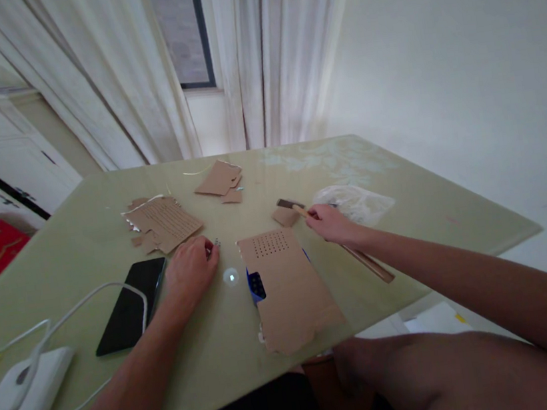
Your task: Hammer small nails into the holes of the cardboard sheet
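My right hand (331,223) is closed around the wooden handle of a hammer (369,263). Its dark head lies over a small square of cardboard (285,216), and the handle runs back under my forearm. My left hand (193,266) rests on the table with curled fingers; whatever is in them is hidden. Tiny shiny metal bits (217,243) show at its fingertips, too small to name. Between my hands lies a cardboard sheet (292,290) with rows of small dark dots near its far end. Under it, a blue object (254,287) with a black dotted inside sticks out.
Torn cardboard with writing (167,222) and more scraps (219,178) lie toward the back. A crumpled clear plastic bag (354,204) is beyond my right hand. A black phone (133,307), white cables and a power strip (30,391) occupy the left of the table (438,230).
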A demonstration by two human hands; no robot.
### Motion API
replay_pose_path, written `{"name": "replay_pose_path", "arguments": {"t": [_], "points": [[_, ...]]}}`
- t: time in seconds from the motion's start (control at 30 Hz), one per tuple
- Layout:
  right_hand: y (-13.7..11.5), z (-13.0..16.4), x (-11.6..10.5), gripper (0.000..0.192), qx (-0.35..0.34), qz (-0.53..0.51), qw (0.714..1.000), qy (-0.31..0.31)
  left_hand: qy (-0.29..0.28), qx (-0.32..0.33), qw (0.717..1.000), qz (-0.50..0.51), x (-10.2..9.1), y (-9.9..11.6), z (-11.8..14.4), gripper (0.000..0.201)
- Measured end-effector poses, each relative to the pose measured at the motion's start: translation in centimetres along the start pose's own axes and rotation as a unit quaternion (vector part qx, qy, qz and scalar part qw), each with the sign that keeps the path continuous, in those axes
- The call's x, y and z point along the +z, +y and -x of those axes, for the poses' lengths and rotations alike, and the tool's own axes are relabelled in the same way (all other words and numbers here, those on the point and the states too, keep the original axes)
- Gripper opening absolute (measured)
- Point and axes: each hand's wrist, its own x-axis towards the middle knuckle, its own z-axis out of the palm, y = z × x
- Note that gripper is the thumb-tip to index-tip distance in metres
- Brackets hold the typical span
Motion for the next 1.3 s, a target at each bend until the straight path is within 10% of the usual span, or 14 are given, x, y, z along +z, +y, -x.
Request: {"name": "replay_pose_path", "arguments": {"t": [0.23, 0.4, 0.8, 1.03, 1.3], "points": [[-2.4, 4.5, -1.6, 0.04, 0.037, -0.156, 0.986, -0.04, 0.15, 0.003, 0.928, 0.342, -1.7, 2.9, 1.7, 0.029], [-2.6, 6.2, -1.0, 0.044, 0.069, -0.173, 0.978, -0.092, 0.11, 0.034, 0.849, 0.516, -1.9, 5.4, 4.3, 0.023], [-2.7, 6.1, 0.3, 0.047, 0.07, -0.191, 0.969, -0.142, 0.078, 0.078, 0.899, 0.424, -1.4, 5.5, 4.8, 0.018], [-3.0, 6.3, 0.4, 0.033, 0.087, -0.211, 0.965, -0.129, 0.018, 0.032, 0.805, 0.592, -0.7, 6.4, 4.9, 0.019], [-3.4, 6.5, 0.4, 0.033, 0.082, -0.203, 0.966, -0.136, 0.05, 0.02, 0.842, 0.537, 0.5, 7.4, 6.4, 0.016]]}}
